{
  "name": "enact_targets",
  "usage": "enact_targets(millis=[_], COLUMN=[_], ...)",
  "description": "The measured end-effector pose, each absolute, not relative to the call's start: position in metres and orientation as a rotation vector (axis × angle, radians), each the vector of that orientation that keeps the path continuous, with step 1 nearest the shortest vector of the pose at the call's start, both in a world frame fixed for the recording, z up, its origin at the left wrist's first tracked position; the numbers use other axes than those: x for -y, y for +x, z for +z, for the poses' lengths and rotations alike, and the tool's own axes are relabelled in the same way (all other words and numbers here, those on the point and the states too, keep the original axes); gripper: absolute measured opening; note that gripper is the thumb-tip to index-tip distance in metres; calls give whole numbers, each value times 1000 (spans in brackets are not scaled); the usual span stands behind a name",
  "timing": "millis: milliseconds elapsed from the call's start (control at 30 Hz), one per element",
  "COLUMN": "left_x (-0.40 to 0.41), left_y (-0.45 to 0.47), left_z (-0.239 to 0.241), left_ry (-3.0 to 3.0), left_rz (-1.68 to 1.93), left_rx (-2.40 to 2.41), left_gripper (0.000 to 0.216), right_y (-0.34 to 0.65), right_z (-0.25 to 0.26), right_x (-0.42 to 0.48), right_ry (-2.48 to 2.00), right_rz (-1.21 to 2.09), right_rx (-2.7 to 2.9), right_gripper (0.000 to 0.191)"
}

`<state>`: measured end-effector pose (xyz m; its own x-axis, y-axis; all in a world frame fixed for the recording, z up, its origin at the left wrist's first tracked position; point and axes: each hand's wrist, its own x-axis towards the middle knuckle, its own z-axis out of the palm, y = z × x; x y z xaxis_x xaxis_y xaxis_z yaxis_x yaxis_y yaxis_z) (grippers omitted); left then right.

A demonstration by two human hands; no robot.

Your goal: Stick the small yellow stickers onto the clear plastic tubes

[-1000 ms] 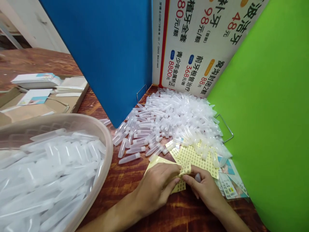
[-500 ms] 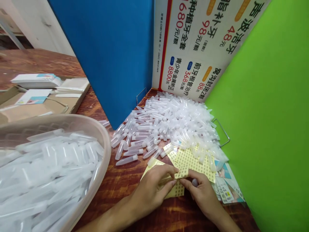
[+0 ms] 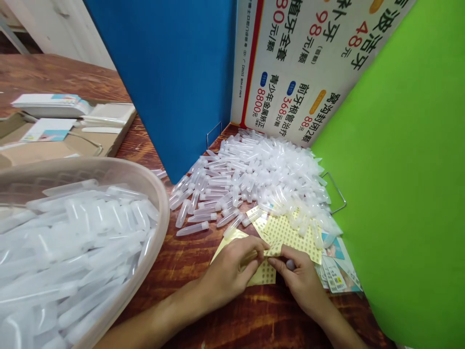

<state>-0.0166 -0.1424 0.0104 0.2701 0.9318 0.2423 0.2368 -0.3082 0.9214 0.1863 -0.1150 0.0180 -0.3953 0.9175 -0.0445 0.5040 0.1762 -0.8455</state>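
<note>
My left hand (image 3: 232,271) and my right hand (image 3: 300,278) meet over yellow sticker sheets (image 3: 286,235) on the wooden table (image 3: 192,257). The left fingers pinch the edge of a sheet covered in small printed labels. My right hand is curled around a small clear plastic tube (image 3: 289,264), whose end shows between the fingers, and its fingertips also touch the sheet. Just beyond the hands lies a big heap of clear capped tubes (image 3: 254,179).
A beige plastic basin (image 3: 152,189) full of similar tubes fills the left foreground. Blue (image 3: 174,72), printed white (image 3: 298,63) and green (image 3: 407,145) boards wall in the table corner. Paper cards (image 3: 337,274) lie at the right. A cardboard box with booklets (image 3: 65,131) sits at far left.
The view has shifted slightly. Both hands stay together over the sticker sheet, fingers working at its edge, with little change in position.
</note>
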Motion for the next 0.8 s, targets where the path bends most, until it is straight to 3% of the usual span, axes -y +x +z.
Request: enact_targets(millis=[800], left_x=[141], left_y=[-16], left_z=[9], left_ry=[1686], left_rz=[1068], left_rx=[-1103], left_gripper=[10], right_y=[186], right_z=[20], right_x=[115], right_ry=[-1312], right_rz=[1044], right_rx=[2021], right_gripper=[35])
